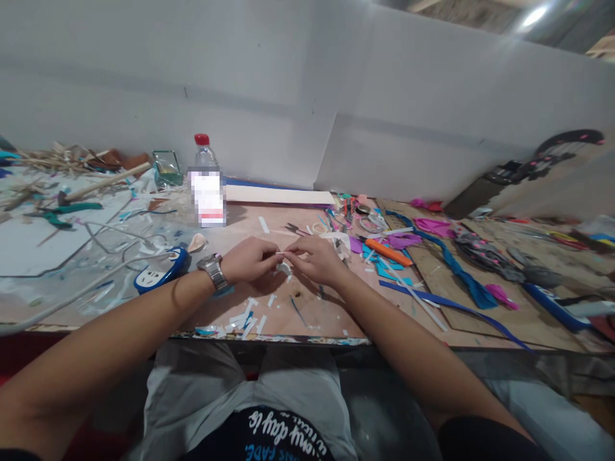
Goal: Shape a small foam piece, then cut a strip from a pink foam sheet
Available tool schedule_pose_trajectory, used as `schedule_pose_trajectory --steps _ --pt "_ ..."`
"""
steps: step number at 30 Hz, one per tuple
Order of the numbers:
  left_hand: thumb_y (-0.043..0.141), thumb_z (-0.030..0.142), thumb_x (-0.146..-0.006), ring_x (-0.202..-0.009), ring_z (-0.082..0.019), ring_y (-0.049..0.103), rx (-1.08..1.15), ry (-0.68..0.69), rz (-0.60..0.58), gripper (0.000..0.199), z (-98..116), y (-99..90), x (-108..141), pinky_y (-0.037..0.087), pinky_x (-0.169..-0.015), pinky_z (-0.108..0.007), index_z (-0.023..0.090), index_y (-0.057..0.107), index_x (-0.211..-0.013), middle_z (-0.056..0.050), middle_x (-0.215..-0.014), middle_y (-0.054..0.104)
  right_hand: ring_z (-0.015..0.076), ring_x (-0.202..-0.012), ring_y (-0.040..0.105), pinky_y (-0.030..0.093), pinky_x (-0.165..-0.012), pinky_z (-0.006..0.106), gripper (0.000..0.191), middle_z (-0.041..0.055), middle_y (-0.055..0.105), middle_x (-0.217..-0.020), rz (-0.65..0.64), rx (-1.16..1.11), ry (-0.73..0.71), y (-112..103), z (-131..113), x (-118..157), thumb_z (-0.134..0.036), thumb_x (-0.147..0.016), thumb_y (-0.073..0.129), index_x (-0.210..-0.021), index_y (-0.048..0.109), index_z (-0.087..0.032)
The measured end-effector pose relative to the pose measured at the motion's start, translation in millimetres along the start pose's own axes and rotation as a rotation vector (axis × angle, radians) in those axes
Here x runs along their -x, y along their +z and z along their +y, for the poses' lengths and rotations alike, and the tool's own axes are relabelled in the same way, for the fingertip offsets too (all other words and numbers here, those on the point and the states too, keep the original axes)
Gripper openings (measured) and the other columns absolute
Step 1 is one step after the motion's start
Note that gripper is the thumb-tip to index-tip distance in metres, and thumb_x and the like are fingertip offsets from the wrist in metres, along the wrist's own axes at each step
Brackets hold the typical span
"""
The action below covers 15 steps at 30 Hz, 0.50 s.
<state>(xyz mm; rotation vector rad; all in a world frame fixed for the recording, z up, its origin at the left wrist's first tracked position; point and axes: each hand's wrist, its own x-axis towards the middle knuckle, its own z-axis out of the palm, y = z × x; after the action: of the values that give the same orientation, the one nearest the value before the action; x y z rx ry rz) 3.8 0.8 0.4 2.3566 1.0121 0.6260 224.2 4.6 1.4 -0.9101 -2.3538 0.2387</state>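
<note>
My left hand (pixel 250 260), with a metal watch (pixel 214 272) on its wrist, meets my right hand (pixel 318 257) above the middle of the worktable. Both hands are closed, thumbs and fingertips pinched together around a small pale strip (pixel 282 254). Most of that strip is hidden by the fingers. Just under the fingertips, a curled white scrap shows. Between my forearms, small white and blue paper scraps (pixel 247 320) lie on the table.
A red-capped bottle (pixel 205 157) stands behind my left hand. A blue-and-white power strip (pixel 161 269) with cables lies at the left, near green-handled pliers (pixel 60 214). An orange cutter (pixel 388 251), blue ribbon (pixel 456 304) and scissors (pixel 298 229) lie to the right.
</note>
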Motion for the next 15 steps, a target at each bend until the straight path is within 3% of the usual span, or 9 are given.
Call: schedule_pose_trajectory --steps 15 --pt "0.056 0.044 -0.094 -0.06 -0.012 0.055 0.492 -0.145 -0.124 0.037 -2.5 4.4 -1.2 0.04 -0.058 -0.024 0.014 0.062 -0.074 -0.003 -0.068 0.064 0.0181 -0.078 0.069 0.045 -0.08 0.033 0.009 0.0032 0.078 -0.083 0.047 -0.042 -0.052 1.0 0.0 0.4 -0.027 -0.09 0.069 -0.09 0.076 -0.021"
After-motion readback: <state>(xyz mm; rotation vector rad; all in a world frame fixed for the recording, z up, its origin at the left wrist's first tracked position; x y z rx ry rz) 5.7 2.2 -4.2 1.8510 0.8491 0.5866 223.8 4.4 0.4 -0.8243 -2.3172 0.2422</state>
